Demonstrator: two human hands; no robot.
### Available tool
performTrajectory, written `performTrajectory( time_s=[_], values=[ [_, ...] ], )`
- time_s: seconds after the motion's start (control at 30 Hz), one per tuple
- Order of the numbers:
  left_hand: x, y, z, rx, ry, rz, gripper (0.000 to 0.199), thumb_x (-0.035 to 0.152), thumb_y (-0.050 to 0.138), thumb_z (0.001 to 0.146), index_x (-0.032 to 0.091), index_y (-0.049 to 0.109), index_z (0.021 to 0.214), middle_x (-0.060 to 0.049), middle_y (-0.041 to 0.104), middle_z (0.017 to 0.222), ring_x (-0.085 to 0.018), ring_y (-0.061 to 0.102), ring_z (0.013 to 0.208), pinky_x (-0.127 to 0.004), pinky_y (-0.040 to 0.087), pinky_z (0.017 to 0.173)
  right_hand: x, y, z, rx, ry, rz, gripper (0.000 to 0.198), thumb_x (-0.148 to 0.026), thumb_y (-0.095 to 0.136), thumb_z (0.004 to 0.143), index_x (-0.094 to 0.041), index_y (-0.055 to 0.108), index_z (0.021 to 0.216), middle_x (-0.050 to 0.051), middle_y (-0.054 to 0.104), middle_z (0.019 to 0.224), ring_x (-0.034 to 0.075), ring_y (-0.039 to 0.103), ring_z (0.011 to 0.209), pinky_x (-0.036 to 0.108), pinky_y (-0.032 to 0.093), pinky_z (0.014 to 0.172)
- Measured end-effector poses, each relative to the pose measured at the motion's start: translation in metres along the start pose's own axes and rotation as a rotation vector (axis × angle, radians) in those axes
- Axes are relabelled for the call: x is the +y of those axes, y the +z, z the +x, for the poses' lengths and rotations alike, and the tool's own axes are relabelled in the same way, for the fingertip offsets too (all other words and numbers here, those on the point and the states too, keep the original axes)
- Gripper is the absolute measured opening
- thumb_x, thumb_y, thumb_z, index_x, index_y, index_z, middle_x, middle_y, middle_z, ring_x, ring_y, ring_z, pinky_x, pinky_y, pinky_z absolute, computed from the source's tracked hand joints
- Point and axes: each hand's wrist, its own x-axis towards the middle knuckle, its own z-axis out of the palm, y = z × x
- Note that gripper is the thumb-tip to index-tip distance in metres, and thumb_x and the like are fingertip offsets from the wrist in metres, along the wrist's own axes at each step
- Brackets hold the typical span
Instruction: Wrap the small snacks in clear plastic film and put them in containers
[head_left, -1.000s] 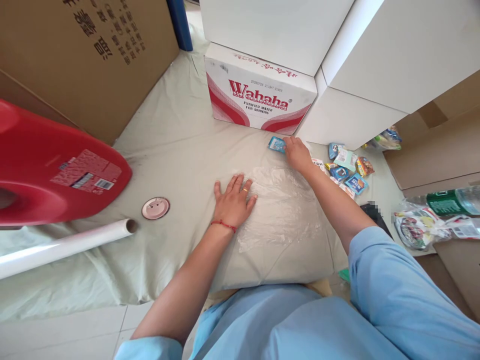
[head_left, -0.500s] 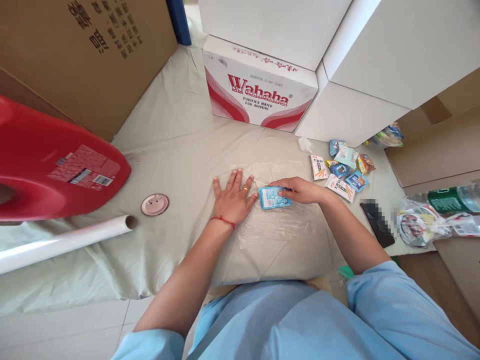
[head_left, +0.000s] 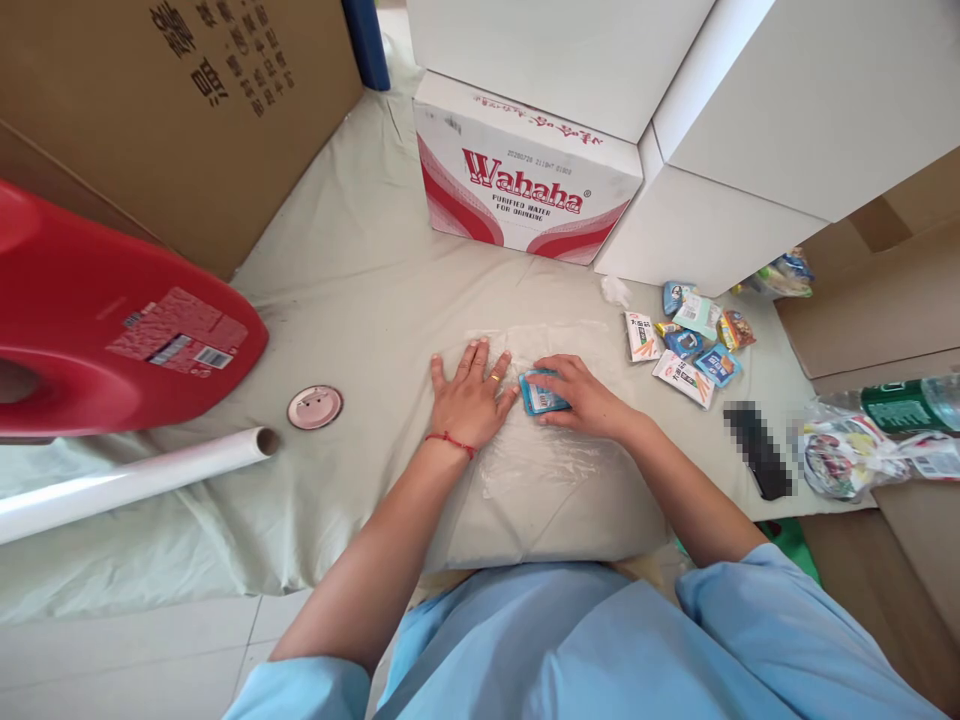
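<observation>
Packet [head_left: 540, 398]: blue, in right hand [head_left: 594, 400] | print illegible | carton [head_left: 517, 230]: "Wahaha PURIFIED WATER"

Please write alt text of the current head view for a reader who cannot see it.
A person's right hand holds a small blue packet over clear plastic film, beside the flat, spread left hand. Snack packets lie to the right, a red jug to the left, and a Wahaha box behind.
</observation>
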Motion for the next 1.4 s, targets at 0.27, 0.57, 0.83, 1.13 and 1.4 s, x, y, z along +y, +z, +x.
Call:
performTrajectory(
  time_s=[0.27,0.57,0.83,1.13,1.4],
  values=[
    [0.001,-0.002,-0.001,0.002,-0.004,0.003,0.064,0.056,0.026,0.106,0.029,0.040,0.162,-0.011,0.020,0.176,-0.029,0.021,0.163,-0.073,0.005,0.126,-0.009,0.021,0.002,0.057,0.077,-0.095,0.054,-0.043,0.068,0.094,-0.026,0.061,0.145,0.017,0.054,0.148,0.038,0.040,0.141,0.060,0.040,0.117],
    [-0.003,-0.001,0.002,-0.002,-0.035,-0.009,0.065,0.057,0.027,0.105,0.031,0.033,0.165,-0.008,0.022,0.175,-0.031,0.024,0.161,-0.073,0.004,0.126,-0.010,0.026,-0.009,0.104,0.096,-0.098,0.051,-0.034,0.063,0.094,-0.028,0.061,0.145,0.015,0.055,0.147,0.036,0.048,0.134,0.058,0.043,0.114],
    [-0.005,-0.002,0.002,0.008,-0.009,0.033,0.064,0.055,0.027,0.105,0.028,0.038,0.163,-0.011,0.024,0.175,-0.030,0.025,0.161,-0.073,0.008,0.125,-0.015,0.031,0.004,0.151,0.072,-0.050,0.050,-0.046,0.065,0.097,-0.028,0.061,0.144,0.014,0.056,0.152,0.035,0.041,0.148,0.059,0.033,0.123],
    [-0.004,-0.001,0.002,0.013,-0.016,0.043,0.064,0.054,0.027,0.106,0.026,0.038,0.162,-0.011,0.024,0.174,-0.030,0.025,0.161,-0.073,0.008,0.125,-0.001,0.027,0.018,0.079,-0.062,-0.020,0.061,-0.053,0.070,0.094,-0.024,0.058,0.146,0.018,0.052,0.154,0.034,0.041,0.149,0.059,0.033,0.123],
    [-0.005,0.000,0.003,0.003,-0.026,0.051,0.064,0.056,0.029,0.105,0.028,0.038,0.162,-0.009,0.024,0.175,-0.033,0.025,0.161,-0.073,0.009,0.125,0.009,0.024,0.011,0.100,-0.146,-0.033,0.043,-0.034,0.066,0.094,-0.020,0.066,0.135,0.016,0.058,0.143,0.032,0.047,0.140,0.054,0.038,0.120]
  ],
)
